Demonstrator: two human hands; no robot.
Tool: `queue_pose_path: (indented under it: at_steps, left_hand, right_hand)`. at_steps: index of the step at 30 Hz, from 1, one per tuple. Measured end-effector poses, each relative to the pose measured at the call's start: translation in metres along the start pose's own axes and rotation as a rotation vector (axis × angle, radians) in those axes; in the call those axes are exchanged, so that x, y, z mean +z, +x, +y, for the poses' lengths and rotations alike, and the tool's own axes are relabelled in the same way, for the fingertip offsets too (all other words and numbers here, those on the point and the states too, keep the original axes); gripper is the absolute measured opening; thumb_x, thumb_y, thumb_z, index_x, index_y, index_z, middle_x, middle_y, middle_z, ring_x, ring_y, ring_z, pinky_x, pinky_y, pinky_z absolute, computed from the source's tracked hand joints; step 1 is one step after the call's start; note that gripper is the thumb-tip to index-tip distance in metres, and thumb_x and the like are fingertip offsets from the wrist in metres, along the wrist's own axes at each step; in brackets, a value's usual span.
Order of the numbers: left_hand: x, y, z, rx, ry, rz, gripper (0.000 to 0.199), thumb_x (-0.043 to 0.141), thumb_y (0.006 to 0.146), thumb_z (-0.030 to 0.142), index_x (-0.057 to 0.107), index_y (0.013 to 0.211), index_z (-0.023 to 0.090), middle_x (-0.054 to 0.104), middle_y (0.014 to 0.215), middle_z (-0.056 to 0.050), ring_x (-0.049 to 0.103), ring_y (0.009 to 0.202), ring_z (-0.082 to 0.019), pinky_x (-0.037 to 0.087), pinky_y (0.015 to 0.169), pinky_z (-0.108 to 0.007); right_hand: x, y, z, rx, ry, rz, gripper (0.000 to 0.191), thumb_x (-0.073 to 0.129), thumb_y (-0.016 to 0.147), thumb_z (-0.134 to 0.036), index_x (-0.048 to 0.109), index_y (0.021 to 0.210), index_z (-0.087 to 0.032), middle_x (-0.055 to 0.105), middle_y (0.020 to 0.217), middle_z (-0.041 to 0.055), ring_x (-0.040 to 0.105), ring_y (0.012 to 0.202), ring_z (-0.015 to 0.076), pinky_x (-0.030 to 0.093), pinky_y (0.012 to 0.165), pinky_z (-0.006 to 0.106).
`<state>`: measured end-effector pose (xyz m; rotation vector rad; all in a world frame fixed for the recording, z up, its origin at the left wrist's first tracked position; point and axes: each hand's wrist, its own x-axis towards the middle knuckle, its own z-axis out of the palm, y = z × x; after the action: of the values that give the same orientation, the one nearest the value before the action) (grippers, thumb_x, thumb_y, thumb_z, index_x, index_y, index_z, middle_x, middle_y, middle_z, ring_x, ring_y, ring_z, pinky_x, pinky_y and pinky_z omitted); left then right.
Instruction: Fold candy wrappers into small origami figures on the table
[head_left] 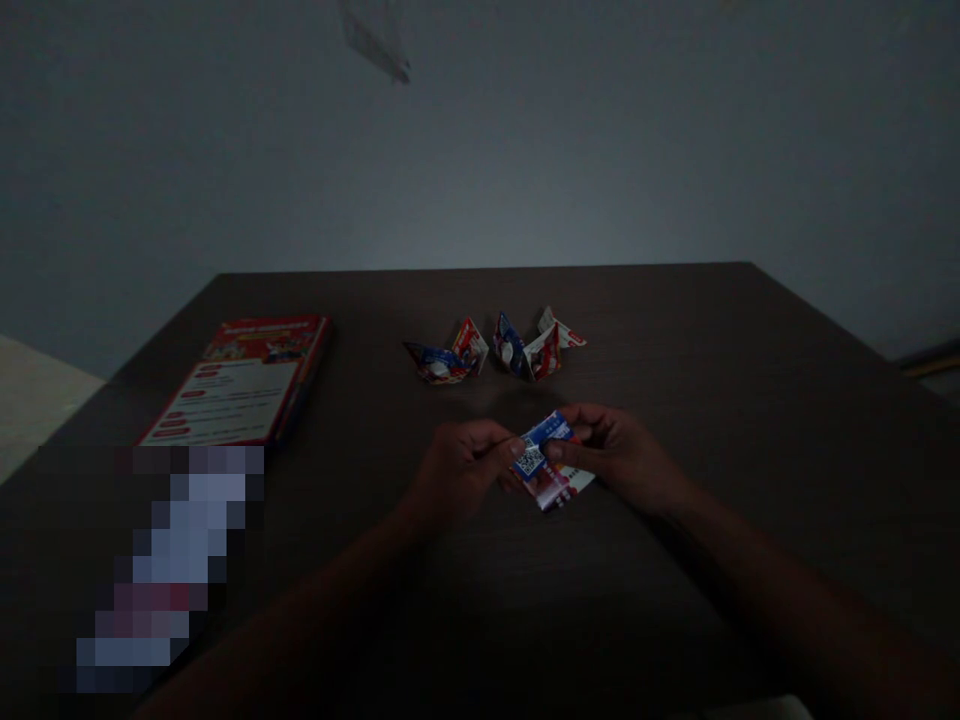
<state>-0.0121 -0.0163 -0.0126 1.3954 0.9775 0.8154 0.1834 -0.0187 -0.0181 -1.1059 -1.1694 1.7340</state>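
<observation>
Showing at far left, on a dark table (712, 330), a stack of booklets (247, 385) with a red-and-white cover, and bordering its near edge with a masked area (180, 540) too coarse to read. Presenting next, beyond the hands, a first paper shape (446, 365) with raised, pointed ends. Setting in front of it the left hand (457, 470), bending thumb and fingers almost together and pinching the left edge of a piece of paper (551, 480), leaving little gap beyond the paper's own thickness. Standing close to the first shape, on its right, a second paper shape (531, 355), also angular and loosely spread. Holding the piece of paper between both hands, nearer the camera than the second shape, tilting it corner-down, turning up a blue face with a printed square code and exposing a white flap at lower right; hiding any contact with the table. Ending at right with the right hand (634, 455), laying the thumb flat across the blue face and curling the fingers behind the upper right edge in a narrow pinch. Risking, by judgement, a crooked crease through uneven pressure from the two thumbs; a tear along a fold through pulling both edges apart too hard; a sprung-open flap through too light a pinch on slick, layered paper; and a knocked paper shape through straying knuckles, given such close spacing. Inviting misaligned edges, too, through such dim light.
</observation>
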Motion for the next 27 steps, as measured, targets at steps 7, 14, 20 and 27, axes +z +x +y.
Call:
queue_pose_path:
  at_steps: [7,14,20,27]
  left_hand:
    - [0.000,0.002,-0.002,-0.051,-0.090,-0.036,0.021,0.061,0.080,0.029,0.063,0.071,0.010,0.069,0.061,-0.005,0.063,0.052,-0.013,0.048,0.049,-0.022]
    - [-0.001,0.005,-0.010,-0.068,-0.164,-0.072,0.022,0.062,0.079,0.029,0.059,0.092,0.011,0.068,0.066,-0.003,0.064,0.054,-0.014,0.050,0.051,-0.024]
    - [-0.009,0.003,-0.010,0.081,0.023,-0.128,0.015,0.055,0.084,0.025,0.062,0.094,0.015,0.067,0.076,-0.002,0.063,0.066,-0.012,0.050,0.062,-0.023]
    - [-0.016,-0.004,-0.002,0.302,0.321,-0.217,0.024,0.055,0.081,0.017,0.064,0.104,0.014,0.070,0.093,-0.006,0.066,0.081,-0.015,0.049,0.070,-0.023]
  right_hand:
    - [0.000,-0.001,-0.001,-0.008,-0.012,0.040,0.027,0.079,0.063,-0.024,0.066,0.085,-0.015,0.072,0.070,0.0002,0.065,0.056,0.0097,0.050,0.053,0.019]
    - [-0.002,0.002,0.002,0.019,0.003,0.032,0.028,0.080,0.061,-0.025,0.067,0.084,-0.014,0.072,0.071,0.0016,0.065,0.055,0.0109,0.050,0.050,0.020]
    - [-0.006,0.002,0.004,0.036,0.046,-0.015,0.026,0.080,0.063,-0.023,0.069,0.086,-0.015,0.073,0.073,0.0026,0.065,0.056,0.0106,0.051,0.052,0.019]
    - [-0.009,0.002,0.002,0.093,0.159,-0.032,0.027,0.080,0.063,-0.018,0.070,0.088,-0.013,0.073,0.073,0.0038,0.066,0.055,0.0102,0.053,0.050,0.018]
